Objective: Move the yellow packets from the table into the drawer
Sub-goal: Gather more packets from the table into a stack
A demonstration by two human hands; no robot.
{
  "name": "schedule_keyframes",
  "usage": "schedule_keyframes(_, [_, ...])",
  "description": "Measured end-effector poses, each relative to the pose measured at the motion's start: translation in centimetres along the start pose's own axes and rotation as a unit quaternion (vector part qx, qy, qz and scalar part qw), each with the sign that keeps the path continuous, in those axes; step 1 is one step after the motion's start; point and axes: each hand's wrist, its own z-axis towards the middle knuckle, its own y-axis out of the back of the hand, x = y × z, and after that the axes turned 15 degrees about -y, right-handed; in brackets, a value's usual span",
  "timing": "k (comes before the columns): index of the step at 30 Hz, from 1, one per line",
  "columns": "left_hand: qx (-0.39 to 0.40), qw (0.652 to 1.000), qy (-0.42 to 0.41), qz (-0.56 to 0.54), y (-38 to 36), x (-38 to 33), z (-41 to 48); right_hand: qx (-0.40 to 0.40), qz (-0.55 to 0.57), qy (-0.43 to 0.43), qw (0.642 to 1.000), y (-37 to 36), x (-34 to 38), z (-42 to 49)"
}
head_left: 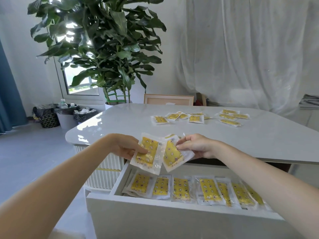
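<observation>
Yellow in clear wrap, one packet [152, 143] is pinched in our left hand [126, 147] and another packet [171, 155] in our right hand [198, 147], side by side above the open drawer [155, 213].

The drawer [155, 204] is standing open at 6 o'clock under the table [120, 125], packets [181, 188] lying in a row inside. More packets [195, 118] are lying on the table at 1 o'clock; a plant [103, 49] is standing behind at 11 o'clock.

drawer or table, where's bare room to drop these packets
The drawer is crowded: its packet row fills the visible width, with only a thin strip behind it bare. The table is bare from its near edge to the scattered packets and leftward.
</observation>
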Motion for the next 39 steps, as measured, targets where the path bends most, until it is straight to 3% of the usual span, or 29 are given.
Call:
schedule_keyframes(3, [0.058, 0.997, 0.025, 0.048, -1.2, 0.3, -0.4, 0.076, -0.051, -0.063, 0.994, 0.8, -1.5, -1.5])
schedule_keyframes(8, [0.105, 0.984, 0.092, 0.113, -4.1, 1.0, 0.8, 0.074, -0.082, -0.115, 0.987, 1.2, -4.5, -1.6])
schedule_keyframes(17, [-0.001, 0.973, 0.156, 0.167, -8.1, 3.4, 6.1, -0.031, -0.024, -0.144, 0.989, 2.2, -8.3, 1.3])
schedule_keyframes(22, [0.006, 0.971, 0.198, 0.135, -9.5, 3.6, 8.6, -0.051, 0.007, -0.152, 0.987, 2.8, -9.2, 2.9])
schedule_keyframes(26, [-0.005, 0.964, 0.201, 0.174, -10.3, 4.2, 9.7, -0.064, 0.045, -0.163, 0.984, 2.8, -10.0, 3.6])
schedule_keyframes(30, [-0.034, 0.927, 0.177, 0.329, -11.6, 5.1, 9.7, -0.077, 0.057, -0.166, 0.981, 2.4, -11.2, 4.6])
schedule_keyframes(33, [-0.035, 0.863, 0.139, 0.484, -12.7, 5.4, 9.6, -0.088, 0.052, -0.168, 0.980, 2.3, -11.7, 4.8])
schedule_keyframes(35, [-0.028, 0.842, 0.123, 0.525, -13.2, 5.3, 9.8, -0.104, 0.048, -0.175, 0.978, 2.3, -12.2, 4.8])
schedule_keyframes(39, [0.073, 0.819, 0.041, 0.568, -15.0, 5.5, 9.6, -0.127, 0.030, -0.176, 0.976, 2.3, -13.9, 5.2])
